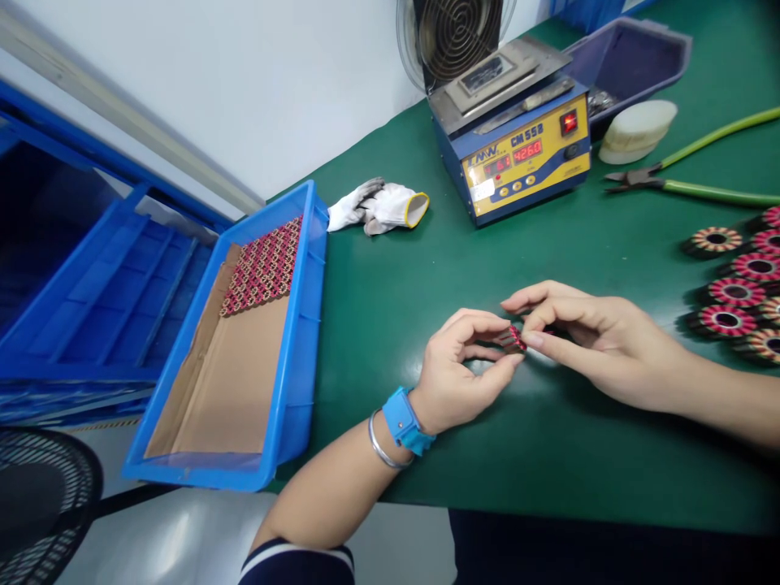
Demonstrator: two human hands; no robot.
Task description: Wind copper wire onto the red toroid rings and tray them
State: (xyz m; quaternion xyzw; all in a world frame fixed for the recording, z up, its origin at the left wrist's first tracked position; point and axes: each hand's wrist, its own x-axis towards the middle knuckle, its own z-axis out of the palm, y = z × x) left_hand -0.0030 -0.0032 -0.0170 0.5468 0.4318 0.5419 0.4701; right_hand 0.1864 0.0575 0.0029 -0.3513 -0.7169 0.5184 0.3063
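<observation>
Head view: left hand (463, 366) is pinching a small wound coil (513, 341), red and dark, between thumb and fingertips; right hand (600, 345) is closing thumb and forefinger on the coil's right side, exact contact partly covered by fingers. Coil is sitting between both hands, over the near half of the green table (390, 301). Left wrist is wearing a blue band (407, 421) plus a silver bangle (383, 443). Right of the hands, more wound coils (737, 292) are standing grouped toward the table's right side, red or tan windings on top, some running out of view. Beyond those, green-handled cutters (652, 175) are lying spread, tips pointing left. White round pads (639, 130) are resting just past the tips. Toward the far edge, a blue-and-yellow heating unit (524, 166) is showing lit red digits, with a knife-like tool (542, 97) lying on top. A purple-grey bin (639, 57) is sitting behind it on the right, a fan (460, 28) behind on the left. White gloves (381, 207) are lying near the far left corner. Along the left edge, a blue tray (297, 341) is holding cardboard (237, 382) and a packed block of coils (265, 268) at its far end.
</observation>
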